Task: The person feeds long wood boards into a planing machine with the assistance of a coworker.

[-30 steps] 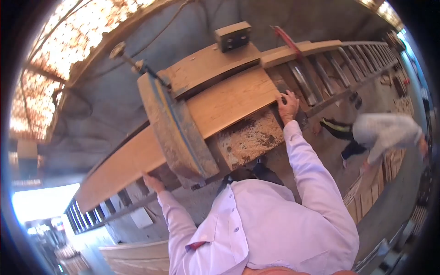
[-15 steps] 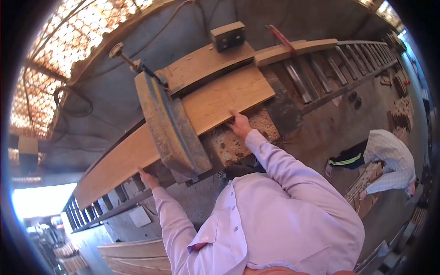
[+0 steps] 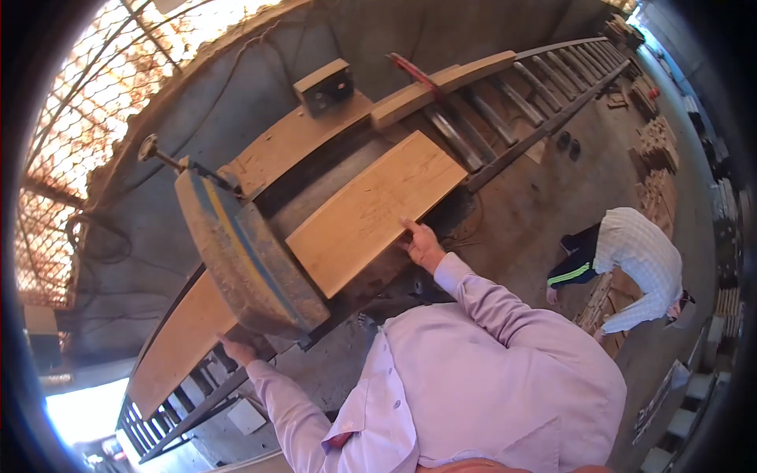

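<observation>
A long wooden board (image 3: 377, 211) lies flat on a machine bed and passes beneath a dusty metal housing (image 3: 246, 251). Its other end (image 3: 180, 340) comes out on the left. My right hand (image 3: 423, 246) grips the board's near edge on the right of the housing, thumb on top and fingers curled below. On the left of the housing, my left hand (image 3: 236, 349) holds the same near edge, its fingers partly hidden under the wood. The middle of the board is hidden by the housing.
A wooden fence (image 3: 296, 142) with a dark block (image 3: 323, 87) runs along the far side. A roller track (image 3: 544, 93) extends right; a red bar (image 3: 414, 72) lies near it. A person (image 3: 637, 256) bends over stacked wood on the right.
The board's right part has swung away from the fence towards me, baring a dark strip of bed. Both hands still hold its near edge. The camera view has turned.
</observation>
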The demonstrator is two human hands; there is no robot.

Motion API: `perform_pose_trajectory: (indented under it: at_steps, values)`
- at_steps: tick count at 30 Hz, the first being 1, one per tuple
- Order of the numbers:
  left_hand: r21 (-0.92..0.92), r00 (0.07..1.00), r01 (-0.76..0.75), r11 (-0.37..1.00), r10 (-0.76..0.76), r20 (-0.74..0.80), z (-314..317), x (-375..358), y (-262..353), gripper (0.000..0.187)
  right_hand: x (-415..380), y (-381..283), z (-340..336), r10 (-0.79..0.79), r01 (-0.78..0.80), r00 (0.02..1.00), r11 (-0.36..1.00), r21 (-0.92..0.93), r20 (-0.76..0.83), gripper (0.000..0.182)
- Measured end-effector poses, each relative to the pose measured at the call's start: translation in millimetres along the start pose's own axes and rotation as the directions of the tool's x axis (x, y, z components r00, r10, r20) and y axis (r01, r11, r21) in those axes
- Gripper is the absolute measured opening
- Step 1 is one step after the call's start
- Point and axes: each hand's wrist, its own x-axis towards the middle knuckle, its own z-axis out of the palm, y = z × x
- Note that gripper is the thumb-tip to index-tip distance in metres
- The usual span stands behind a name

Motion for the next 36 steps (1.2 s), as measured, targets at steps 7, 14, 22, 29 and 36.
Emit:
perform_pose_trajectory:
  at_steps: [7,14,22,29,36]
  values:
    - [-0.116,0.991,0.117,0.986,-0.123,-0.051,23,-19,21,0.063,76,-191,-90,-0.255,0.245,0.946,0.967,-0.077,-0.202,0.026]
    - [-0.017,0.970,0.240,0.971,-0.240,-0.022,3,-1,18,0.058,99,-280,-77,-0.807,0.696,0.588,0.545,-0.467,-0.064,0.036]
    - [-0.341,0.947,0.319,0.884,-0.307,0.091,-16,26,28,0.045,65,-137,-54,-0.705,0.471,0.518,-0.236,-0.850,0.484,0.046]
    - [-0.169,0.953,0.208,0.964,-0.161,0.256,-8,21,19,0.038,54,-123,-37,-0.684,0.331,0.549,-0.349,-0.877,0.480,0.063]
    - [0.434,0.923,-0.119,0.893,-0.061,0.380,50,-95,22,0.038,63,-119,-34,-0.649,0.369,0.558,-0.364,-0.855,0.517,0.061]
